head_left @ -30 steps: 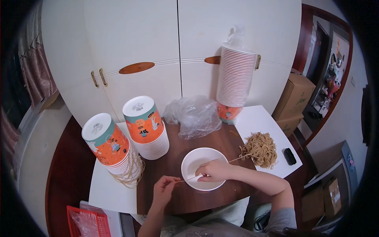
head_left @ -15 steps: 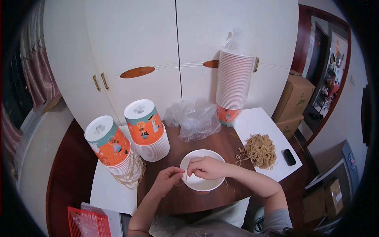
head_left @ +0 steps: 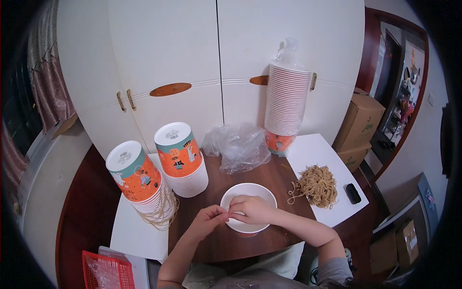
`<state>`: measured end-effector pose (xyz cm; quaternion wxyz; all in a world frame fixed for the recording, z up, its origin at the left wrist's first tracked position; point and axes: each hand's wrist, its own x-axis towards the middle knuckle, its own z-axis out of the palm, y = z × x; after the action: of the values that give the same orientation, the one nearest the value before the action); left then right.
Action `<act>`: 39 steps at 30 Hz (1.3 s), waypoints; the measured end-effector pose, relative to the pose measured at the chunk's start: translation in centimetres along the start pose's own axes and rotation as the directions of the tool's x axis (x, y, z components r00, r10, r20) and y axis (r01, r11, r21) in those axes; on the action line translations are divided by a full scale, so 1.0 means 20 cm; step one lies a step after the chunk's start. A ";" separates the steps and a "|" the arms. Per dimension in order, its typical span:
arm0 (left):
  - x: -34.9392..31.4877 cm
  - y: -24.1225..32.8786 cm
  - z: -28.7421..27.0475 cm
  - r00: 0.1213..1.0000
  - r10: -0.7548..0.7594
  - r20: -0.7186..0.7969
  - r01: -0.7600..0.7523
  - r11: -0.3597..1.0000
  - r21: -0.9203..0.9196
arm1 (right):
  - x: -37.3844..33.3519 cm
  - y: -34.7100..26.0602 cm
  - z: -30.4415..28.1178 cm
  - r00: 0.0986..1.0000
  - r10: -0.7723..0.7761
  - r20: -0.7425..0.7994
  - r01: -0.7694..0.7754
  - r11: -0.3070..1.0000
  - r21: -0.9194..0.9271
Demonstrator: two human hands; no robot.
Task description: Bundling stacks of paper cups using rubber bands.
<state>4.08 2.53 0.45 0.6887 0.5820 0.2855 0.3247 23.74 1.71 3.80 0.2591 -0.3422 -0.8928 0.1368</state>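
Soft, slightly cool light fills the room, bright enough overall, its source out of sight. The pale cabinet doors (head_left: 168,43) take it evenly, apart from a faint shadow just left of the wrapped stack of tubs (head_left: 287,101). Small glints catch on the crumpled plastic bag (head_left: 238,147), while the white bowl (head_left: 255,190) stands out from the dark tabletop (head_left: 216,245). The window (head_left: 21,113) is nearly black. The left hand (head_left: 210,220) and right hand (head_left: 252,210) look fairly sharp, fingertip detail too tiny to read; the doorway (head_left: 402,86) goes soft, straight edges bow, corners sink into black
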 end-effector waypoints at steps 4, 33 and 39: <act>0.00 -0.03 -0.04 0.993 0.083 -0.085 -0.081 0.996 0.031 | -0.02 -0.02 -0.01 0.996 0.063 -0.067 -0.062 0.998 0.020; -0.04 0.00 0.00 0.967 0.186 -0.176 -0.160 0.976 0.149 | 0.00 -0.14 0.14 0.918 0.389 -0.083 -0.336 0.871 0.359; -0.06 0.01 0.03 0.941 0.213 -0.263 -0.218 0.976 0.009 | 0.00 -0.11 0.13 0.932 0.356 -0.071 -0.293 0.854 0.429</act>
<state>3.74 1.29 0.72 0.6109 0.5546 0.3056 0.4751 21.15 0.03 2.60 0.3639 -0.4349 -0.7513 0.3377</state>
